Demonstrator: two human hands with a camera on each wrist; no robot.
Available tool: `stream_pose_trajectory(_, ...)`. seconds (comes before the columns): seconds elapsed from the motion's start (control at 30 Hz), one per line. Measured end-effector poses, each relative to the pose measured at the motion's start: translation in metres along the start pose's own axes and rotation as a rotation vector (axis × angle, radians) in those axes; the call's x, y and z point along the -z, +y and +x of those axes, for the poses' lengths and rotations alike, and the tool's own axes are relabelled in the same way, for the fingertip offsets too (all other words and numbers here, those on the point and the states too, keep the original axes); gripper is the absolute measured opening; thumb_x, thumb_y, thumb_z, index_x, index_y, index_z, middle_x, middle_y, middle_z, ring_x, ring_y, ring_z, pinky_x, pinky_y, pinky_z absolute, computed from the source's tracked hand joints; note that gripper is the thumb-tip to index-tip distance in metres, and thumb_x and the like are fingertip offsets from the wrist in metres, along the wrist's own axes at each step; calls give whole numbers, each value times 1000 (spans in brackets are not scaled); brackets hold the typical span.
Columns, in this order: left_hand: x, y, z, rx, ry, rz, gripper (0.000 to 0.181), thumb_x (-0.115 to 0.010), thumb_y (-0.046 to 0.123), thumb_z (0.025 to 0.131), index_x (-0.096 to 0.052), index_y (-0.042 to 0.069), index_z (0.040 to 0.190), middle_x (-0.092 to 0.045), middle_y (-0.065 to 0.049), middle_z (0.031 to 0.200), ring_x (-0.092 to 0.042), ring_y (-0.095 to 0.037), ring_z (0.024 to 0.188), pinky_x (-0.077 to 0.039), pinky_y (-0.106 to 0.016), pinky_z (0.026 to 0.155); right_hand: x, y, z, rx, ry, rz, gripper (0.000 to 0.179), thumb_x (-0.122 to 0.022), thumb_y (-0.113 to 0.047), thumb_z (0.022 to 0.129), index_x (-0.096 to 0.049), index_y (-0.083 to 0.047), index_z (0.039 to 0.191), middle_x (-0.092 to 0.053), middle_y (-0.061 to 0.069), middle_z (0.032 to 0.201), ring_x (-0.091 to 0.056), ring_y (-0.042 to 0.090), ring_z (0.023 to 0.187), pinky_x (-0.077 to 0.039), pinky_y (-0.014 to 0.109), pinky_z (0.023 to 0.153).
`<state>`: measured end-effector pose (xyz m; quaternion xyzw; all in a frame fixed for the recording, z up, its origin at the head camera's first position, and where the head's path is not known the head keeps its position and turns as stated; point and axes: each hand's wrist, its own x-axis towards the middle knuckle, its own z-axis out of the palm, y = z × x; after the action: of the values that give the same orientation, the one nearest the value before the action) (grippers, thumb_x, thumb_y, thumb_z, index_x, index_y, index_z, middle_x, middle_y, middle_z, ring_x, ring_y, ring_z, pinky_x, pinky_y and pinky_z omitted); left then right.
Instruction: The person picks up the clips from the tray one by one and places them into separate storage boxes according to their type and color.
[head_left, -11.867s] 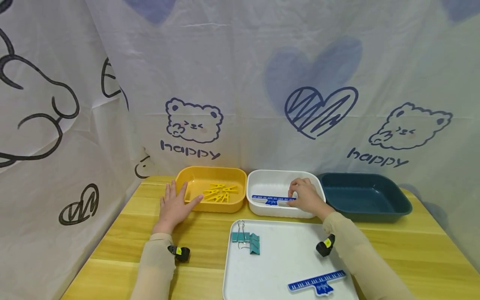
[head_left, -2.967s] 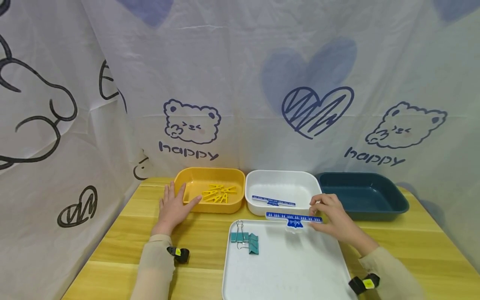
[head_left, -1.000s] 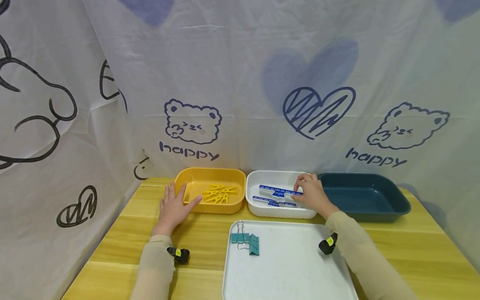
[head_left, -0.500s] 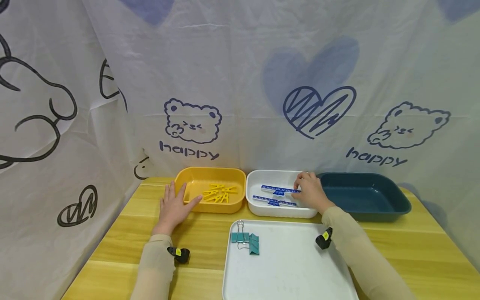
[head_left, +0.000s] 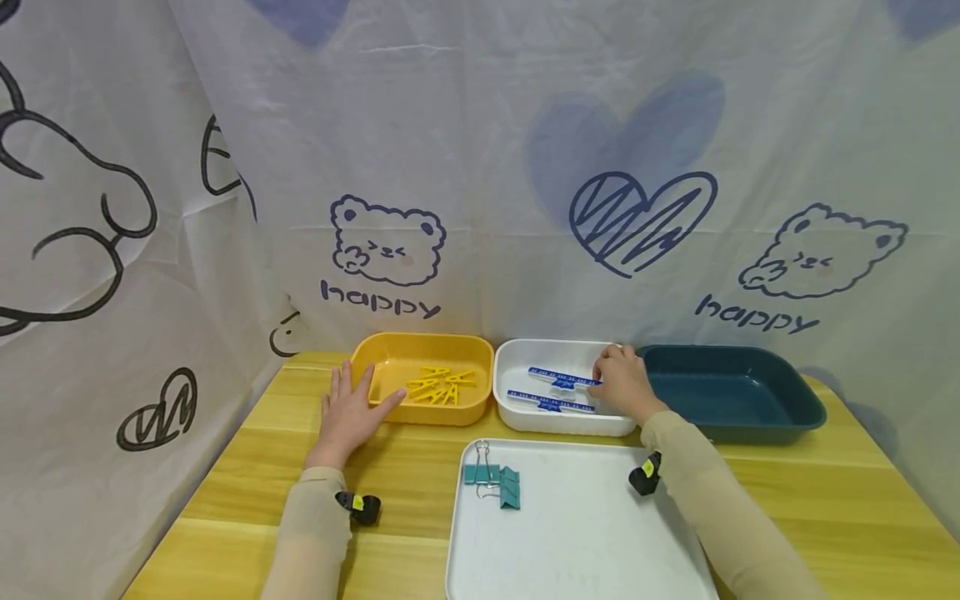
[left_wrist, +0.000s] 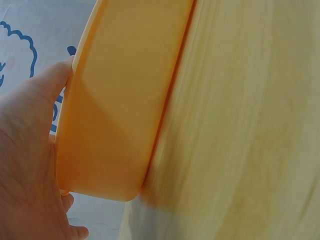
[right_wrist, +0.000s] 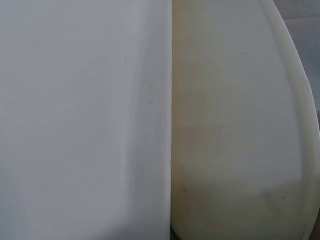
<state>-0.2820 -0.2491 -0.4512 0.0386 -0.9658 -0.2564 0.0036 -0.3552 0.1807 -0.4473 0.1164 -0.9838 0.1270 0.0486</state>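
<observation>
My left hand (head_left: pixel 352 417) rests at the left end of the yellow bin (head_left: pixel 431 417), fingers spread and thumb along the front rim. In the left wrist view, the thumb touches the rim. Several yellow clothespins (head_left: pixel 442 386) lie inside that bin. My right hand (head_left: pixel 626 385) reaches into the white bin (head_left: pixel 566 425) and pinches the right end of a blue piano-key-patterned music clip (head_left: pixel 562 380); its fingertips are partly hidden. A second blue music clip (head_left: pixel 550 403) lies in front of it. The right wrist view has only white bin and tray surfaces.
A white tray (head_left: pixel 577 533) sits in front of the bins, with two teal binder clips (head_left: pixel 491 483) at its upper left. To the right stands a dark teal bin (head_left: pixel 735 392). Behind everything hangs a printed white curtain (head_left: pixel 510 250).
The blue music clip on the tray was picked up and carried into the white bin beside the first one. Lately it has shifted slightly right. The left hand has stayed in place.
</observation>
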Motion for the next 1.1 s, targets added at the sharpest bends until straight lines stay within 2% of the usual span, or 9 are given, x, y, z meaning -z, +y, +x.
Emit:
stream_pose_trajectory(0.5, -1, -2, 1, -2, 1, -7, 100, -37, 80, 86, -16, 13, 157, 15, -19, 163, 14, -43, 150, 1, -68, 117, 0, -2, 1, 14, -34, -74, 20, -78, -17, 77, -62, -8, 69, -54, 13, 102, -41, 33, 103, -36, 53, 97)
stream_pose_trajectory(0.73, -2, -3, 2, -5, 0, -10, 101, -37, 81, 86, -16, 13, 157, 15, -19, 163, 14, -43, 150, 1, -68, 117, -1, -1, 0, 15, -57, -108, 20, -79, -18, 77, -64, -8, 70, -54, 14, 104, -41, 34, 106, -36, 54, 99)
stream_pose_trajectory(1.1, -2, -2, 1, -9, 8, -16, 99, -38, 79, 86, -17, 13, 157, 14, -19, 163, 12, -44, 150, 0, -68, 117, -2, -2, 2, 0, -61, -95, 19, -79, -18, 77, -65, -8, 70, -55, 13, 103, -41, 34, 106, -35, 54, 100)
